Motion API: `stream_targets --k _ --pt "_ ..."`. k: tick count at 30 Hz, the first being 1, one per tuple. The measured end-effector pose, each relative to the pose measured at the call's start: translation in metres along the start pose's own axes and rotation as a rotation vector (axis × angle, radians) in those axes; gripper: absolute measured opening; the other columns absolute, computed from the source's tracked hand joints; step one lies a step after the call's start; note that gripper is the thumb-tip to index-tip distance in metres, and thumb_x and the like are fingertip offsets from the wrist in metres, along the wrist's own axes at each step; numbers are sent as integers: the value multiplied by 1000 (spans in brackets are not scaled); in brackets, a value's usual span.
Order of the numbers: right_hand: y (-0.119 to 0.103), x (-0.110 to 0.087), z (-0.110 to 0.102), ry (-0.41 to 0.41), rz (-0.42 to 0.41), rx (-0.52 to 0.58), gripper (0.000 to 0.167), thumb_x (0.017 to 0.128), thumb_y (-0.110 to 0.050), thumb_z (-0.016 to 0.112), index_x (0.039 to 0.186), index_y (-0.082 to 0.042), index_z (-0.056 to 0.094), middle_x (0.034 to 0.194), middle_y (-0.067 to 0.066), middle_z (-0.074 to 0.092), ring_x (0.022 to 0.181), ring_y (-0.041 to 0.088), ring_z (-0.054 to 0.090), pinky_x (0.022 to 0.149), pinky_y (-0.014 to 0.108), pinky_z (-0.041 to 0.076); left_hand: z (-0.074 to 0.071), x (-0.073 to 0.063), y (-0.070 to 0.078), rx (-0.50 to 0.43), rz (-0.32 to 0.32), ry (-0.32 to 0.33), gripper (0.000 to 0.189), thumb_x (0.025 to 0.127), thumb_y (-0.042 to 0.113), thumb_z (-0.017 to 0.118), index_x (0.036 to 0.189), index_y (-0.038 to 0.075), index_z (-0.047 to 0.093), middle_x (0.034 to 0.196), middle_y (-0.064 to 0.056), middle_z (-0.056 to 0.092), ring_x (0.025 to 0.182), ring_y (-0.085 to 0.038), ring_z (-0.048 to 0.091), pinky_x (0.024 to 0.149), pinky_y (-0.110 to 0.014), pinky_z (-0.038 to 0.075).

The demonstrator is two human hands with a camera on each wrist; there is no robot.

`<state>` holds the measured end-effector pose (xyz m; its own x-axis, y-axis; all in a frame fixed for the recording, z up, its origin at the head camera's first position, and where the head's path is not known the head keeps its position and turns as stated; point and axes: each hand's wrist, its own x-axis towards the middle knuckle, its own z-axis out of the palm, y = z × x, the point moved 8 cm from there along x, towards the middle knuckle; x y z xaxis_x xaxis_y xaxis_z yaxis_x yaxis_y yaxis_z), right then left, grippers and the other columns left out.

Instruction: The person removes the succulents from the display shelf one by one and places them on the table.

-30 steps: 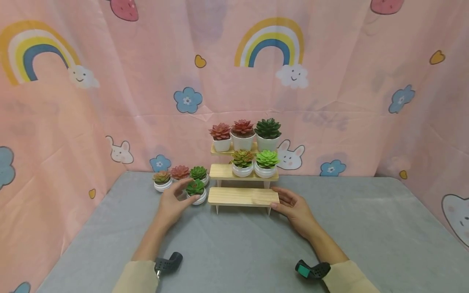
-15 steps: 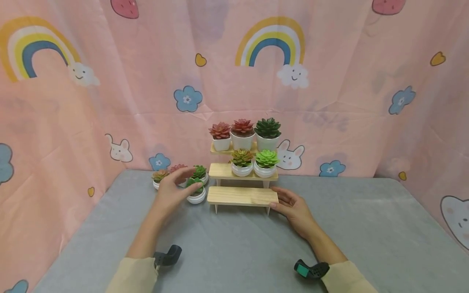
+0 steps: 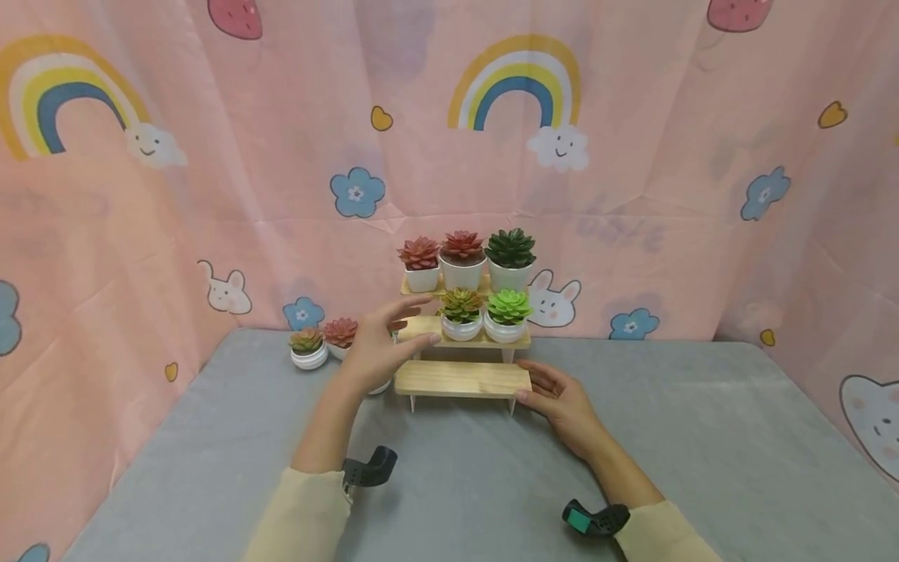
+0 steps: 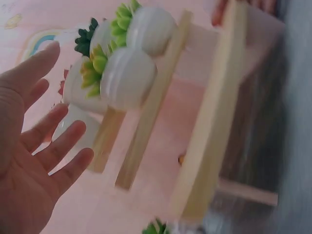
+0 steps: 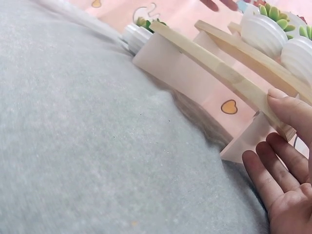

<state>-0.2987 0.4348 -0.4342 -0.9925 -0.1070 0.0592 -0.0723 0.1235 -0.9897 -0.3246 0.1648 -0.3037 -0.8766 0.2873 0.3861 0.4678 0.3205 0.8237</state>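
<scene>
A three-tier wooden display stand (image 3: 460,378) is at the middle of the table. My right hand (image 3: 565,410) holds the right end of its lowest tier, thumb at the front edge and fingers around the end. My left hand (image 3: 379,347) hangs by the left end of the middle tier, fingers spread, nothing in them, as the left wrist view also shows. On that tier, to the right, sit an orange-green potted succulent (image 3: 461,314) and a bright green potted succulent (image 3: 507,315). The lowest tier bears nothing.
Two reddish potted succulents (image 3: 421,264) (image 3: 463,260) and a dark green one (image 3: 509,258) fill the top tier. Left of the stand, an orange-green succulent (image 3: 307,348) and a pink one (image 3: 340,336) stand on the grey table (image 3: 232,437); others there are mostly hidden behind my left hand.
My left hand has let go of the small green potted succulent beside the stand and moved right and up, toward the middle tier. My right hand stays at the stand's end.
</scene>
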Motion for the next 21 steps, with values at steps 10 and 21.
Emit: stream_targets --k 10,21 --pt "-1 -1 -2 -3 -2 -22 62 92 -12 74 147 0 48 149 25 51 128 22 60 93 17 55 34 22 2 -83 10 -13 57 88 23 80 141 20 58 150 -2 54 140 -29 51 119 -52 40" --pt "-2 -2 -3 12 2 -48 63 92 -15 74 147 0 47 150 25 50 134 30 57 94 16 55 49 25 -14 -98 -62 -20 68 86 25 83 146 32 52 157 -2 44 142 -37 48 115 -51 45"
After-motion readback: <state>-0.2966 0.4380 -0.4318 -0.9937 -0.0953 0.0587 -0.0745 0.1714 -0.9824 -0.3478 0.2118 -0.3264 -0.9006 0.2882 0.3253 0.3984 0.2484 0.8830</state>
